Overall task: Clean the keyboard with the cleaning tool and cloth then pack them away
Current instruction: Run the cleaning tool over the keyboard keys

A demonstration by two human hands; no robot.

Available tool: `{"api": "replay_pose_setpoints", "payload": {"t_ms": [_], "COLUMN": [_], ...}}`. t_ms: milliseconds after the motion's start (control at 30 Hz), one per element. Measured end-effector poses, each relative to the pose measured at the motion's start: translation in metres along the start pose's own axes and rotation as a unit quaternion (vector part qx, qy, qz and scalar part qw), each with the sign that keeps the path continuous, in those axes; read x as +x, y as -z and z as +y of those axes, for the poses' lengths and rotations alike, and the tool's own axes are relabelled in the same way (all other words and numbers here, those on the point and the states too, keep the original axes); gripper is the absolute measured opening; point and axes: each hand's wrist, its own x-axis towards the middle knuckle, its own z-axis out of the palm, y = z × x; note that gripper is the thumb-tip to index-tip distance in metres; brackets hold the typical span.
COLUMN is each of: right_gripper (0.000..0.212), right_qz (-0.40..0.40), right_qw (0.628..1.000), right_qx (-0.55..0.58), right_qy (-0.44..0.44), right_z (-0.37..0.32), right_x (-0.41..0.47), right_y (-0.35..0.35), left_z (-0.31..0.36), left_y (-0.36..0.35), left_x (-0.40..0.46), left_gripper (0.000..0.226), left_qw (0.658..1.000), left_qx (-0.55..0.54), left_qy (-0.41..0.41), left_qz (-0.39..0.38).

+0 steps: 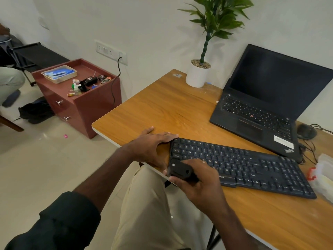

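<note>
The black keyboard (241,166) lies slanted across the near part of the wooden desk (162,105), its left end at the desk's near-left edge. The left hand (153,147) lies flat with fingers spread on the desk, fingertips touching the keyboard's far-left corner, while the right hand (200,177) curls round a small black cleaning tool (180,171) held over the near-left keys. An open black laptop (266,105) sits far right, a potted plant (200,73) beyond, and a clear plastic bag (324,177) at the right edge.

Bare desk (162,105) behind keyboard (252,163); laptop (261,109), plant pot (197,74) block far right.
</note>
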Motion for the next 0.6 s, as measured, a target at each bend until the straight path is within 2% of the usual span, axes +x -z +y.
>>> {"api": "replay_pose_setpoints", "payload": {"t_ms": [100,233,367,600], "right_gripper": [0.034,0.031,0.037,0.031], "right_qz": [0.009,0.027,0.027,0.124], "right_qw": [1.0,0.99,0.992,0.972], "right_qx": [0.016,0.131,0.102,0.162], "right_qy": [0.001,-0.046,-0.064,-0.118], "right_z": [-0.001,-0.007,0.001,0.015], "right_x": [0.006,0.012,0.002,-0.015], "right_y": [-0.013,-0.015,0.011,0.063], "left_z": [-0.002,-0.003,-0.003,0.006], "left_y": [-0.001,-0.002,-0.001,-0.002], "left_x": [0.001,0.001,-0.001,-0.003], "left_gripper": [0.116,0.114,0.13,0.145], "left_qw": [1.0,1.0,1.0,1.0], "left_qx": [-0.006,-0.001,-0.003,0.003], "left_qy": [0.002,0.001,-0.005,-0.001], "left_qz": [0.009,0.011,0.005,-0.002]}}
